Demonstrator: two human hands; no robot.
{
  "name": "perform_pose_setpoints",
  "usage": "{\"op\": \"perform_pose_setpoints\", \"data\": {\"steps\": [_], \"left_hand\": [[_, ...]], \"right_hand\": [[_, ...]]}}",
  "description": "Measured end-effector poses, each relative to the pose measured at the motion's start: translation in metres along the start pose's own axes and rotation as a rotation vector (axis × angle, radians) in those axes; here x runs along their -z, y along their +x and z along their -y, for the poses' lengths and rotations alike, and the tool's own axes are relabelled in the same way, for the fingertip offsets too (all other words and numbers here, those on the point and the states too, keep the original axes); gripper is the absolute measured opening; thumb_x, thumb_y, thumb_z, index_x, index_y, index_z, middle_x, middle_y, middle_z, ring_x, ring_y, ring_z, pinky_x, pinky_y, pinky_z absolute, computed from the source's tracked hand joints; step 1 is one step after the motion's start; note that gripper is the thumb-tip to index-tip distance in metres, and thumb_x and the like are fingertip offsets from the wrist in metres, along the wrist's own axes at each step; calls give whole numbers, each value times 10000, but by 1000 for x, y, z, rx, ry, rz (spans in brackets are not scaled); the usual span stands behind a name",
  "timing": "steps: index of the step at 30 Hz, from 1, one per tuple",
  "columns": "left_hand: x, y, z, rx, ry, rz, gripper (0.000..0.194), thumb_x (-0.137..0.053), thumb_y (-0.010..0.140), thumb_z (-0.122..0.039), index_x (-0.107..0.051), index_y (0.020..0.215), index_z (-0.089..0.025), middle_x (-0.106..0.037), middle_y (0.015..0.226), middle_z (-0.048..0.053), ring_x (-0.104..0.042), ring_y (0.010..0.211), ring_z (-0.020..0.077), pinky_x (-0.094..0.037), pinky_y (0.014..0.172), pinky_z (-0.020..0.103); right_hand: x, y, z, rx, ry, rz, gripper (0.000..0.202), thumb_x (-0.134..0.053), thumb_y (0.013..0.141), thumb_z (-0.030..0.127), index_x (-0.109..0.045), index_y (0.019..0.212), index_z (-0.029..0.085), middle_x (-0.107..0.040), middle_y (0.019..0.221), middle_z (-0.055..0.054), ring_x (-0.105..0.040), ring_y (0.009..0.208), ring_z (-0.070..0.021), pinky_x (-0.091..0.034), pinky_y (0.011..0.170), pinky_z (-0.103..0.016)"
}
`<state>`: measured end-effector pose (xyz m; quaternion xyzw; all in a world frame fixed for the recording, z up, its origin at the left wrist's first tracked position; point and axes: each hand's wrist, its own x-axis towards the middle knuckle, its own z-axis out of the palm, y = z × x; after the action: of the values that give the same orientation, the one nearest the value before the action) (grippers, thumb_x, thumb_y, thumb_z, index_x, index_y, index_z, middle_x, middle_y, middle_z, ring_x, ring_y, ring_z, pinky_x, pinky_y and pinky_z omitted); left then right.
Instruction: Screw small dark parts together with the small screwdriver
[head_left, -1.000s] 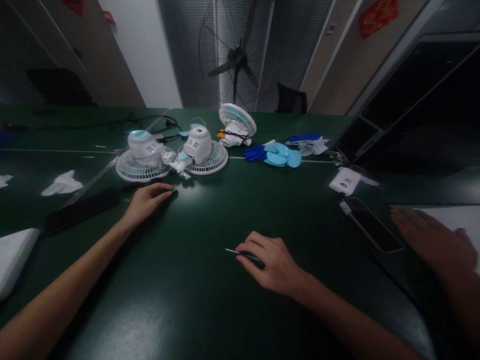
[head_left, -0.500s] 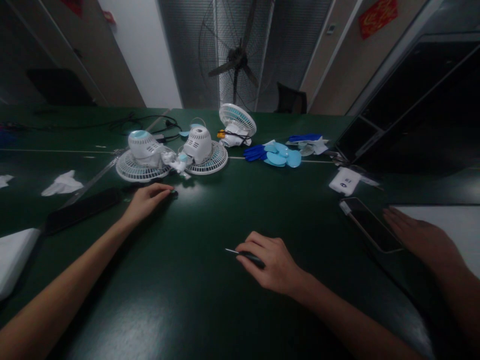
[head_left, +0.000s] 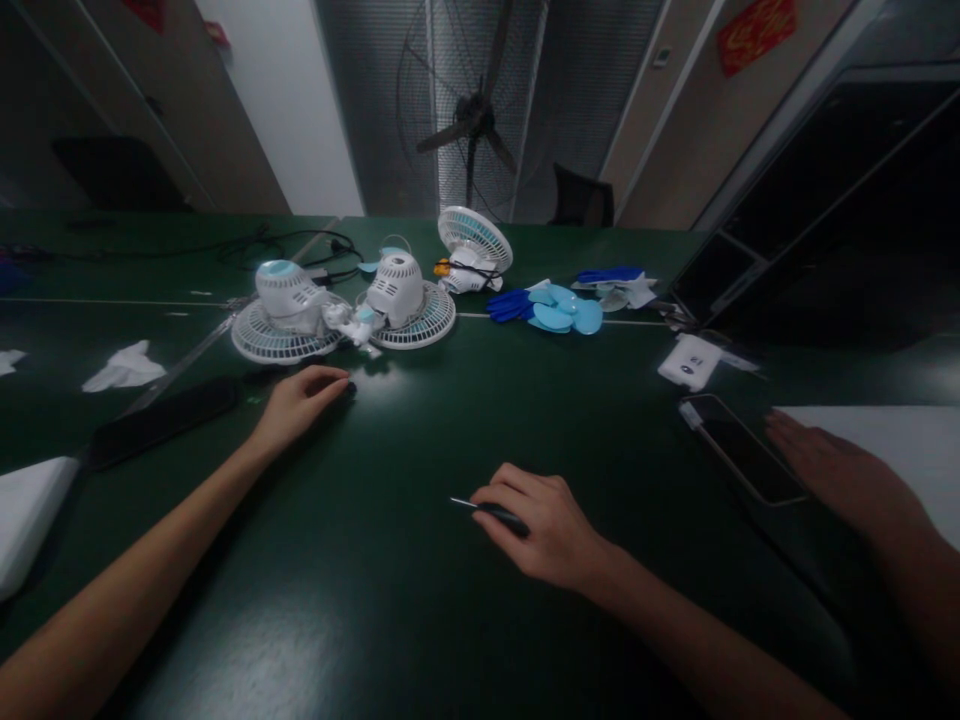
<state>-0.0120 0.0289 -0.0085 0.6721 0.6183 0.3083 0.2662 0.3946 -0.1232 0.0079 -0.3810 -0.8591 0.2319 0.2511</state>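
Observation:
In my right hand (head_left: 541, 520) is a screwdriver (head_left: 504, 517) with a dark handle, its thin metal shaft pointing left over the green table (head_left: 420, 610). My left hand (head_left: 300, 402) reaches farther forward, fingers pinched at a small dark object (head_left: 351, 388) too little to name. Just beyond it, two white fans (head_left: 285, 340) lie grille down, joined by crumpled clear wrapping at their clips. A third small fan (head_left: 475, 245) with a yellow tag and dark cord rests tilted behind them.
Blue gloves and light-blue fan blades (head_left: 562, 310) lie at the back centre. Toward the right are a white device (head_left: 690, 362), a phone (head_left: 742, 450) and another person's hand (head_left: 844, 475). Along the left are a dark long case (head_left: 165, 420), tissue (head_left: 126, 367) and a white box (head_left: 30, 515).
The fingers of my left hand shift slightly around the small dark object. My right hand and the screwdriver stay in place.

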Motion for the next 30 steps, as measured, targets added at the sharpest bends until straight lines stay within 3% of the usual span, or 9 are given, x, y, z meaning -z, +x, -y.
{"op": "perform_pose_setpoints", "data": {"steps": [12, 20, 25, 30], "left_hand": [[0, 0, 9, -30, -8, -28, 560, -709, 876, -681, -777, 1195, -224, -809, 1150, 82, -758, 1021, 304, -574, 904, 388], [0, -4, 3, -51, -49, -59, 604, -725, 852, -712, -812, 1195, -223, -794, 1242, 85, -725, 1167, 332, -532, 1064, 427], [5, 3, 7, 20, -108, 7, 601, -759, 812, -720, -811, 1171, -240, -790, 1247, 83, -710, 1193, 329, -517, 1095, 444], [7, 7, 4, 140, -175, 79, 612, -852, 700, -707, -813, 1079, -228, -798, 1185, 92, -735, 1101, 309, -583, 965, 405]], "right_hand": [[-3, -2, -2, -4, 7, 0, 180, -629, 1058, 272, -708, 1211, 218, -685, 1071, -29, -639, 837, -153, -468, 662, -283], [-1, 0, -1, 0, 20, 9, 179, -627, 1062, 264, -708, 1212, 210, -686, 1075, -33, -638, 842, -150, -476, 666, -274], [-1, -1, 0, 1, 12, 4, 180, -626, 1057, 263, -712, 1204, 204, -686, 1064, -34, -638, 833, -148, -474, 661, -273], [0, -1, 1, -1, 8, 7, 180, -627, 1055, 256, -706, 1212, 213, -690, 1076, -32, -647, 846, -151, -470, 670, -274]]}}
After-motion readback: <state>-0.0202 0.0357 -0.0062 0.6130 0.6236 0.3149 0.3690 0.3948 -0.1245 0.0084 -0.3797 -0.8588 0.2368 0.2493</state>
